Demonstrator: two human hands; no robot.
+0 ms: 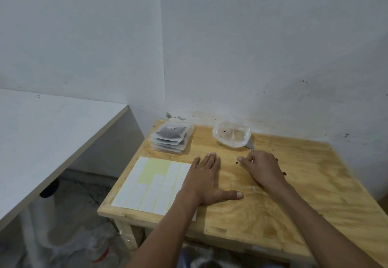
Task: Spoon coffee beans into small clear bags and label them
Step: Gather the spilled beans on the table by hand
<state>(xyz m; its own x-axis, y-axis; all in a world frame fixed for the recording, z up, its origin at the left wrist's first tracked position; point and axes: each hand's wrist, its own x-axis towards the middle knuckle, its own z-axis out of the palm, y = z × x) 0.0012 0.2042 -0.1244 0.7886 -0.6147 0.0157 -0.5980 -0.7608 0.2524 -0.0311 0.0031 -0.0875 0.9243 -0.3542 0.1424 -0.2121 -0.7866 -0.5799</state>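
Note:
My left hand [206, 178] lies flat on the wooden table [304, 194] with straight fingers and the thumb stretched out to the right. A small clear bag [249, 186], barely visible, seems to lie flat between my hands, by the left thumb. My right hand [262, 168] rests on the table with curled fingers; I cannot make out whether they hold anything. Loose coffee beans [283, 173] lie around it. A large, nearly empty clear plastic bag [232, 134] stands at the back, and a metal spoon [250, 145] pokes out from under it. A label sheet [151, 181] lies at the left.
A stack of filled, labelled bean bags [171, 137] sits at the table's back left corner. The white wall stands right behind the table. A white desk [42, 137] is to the left, across a gap, and plastic sheeting covers the floor [79, 236].

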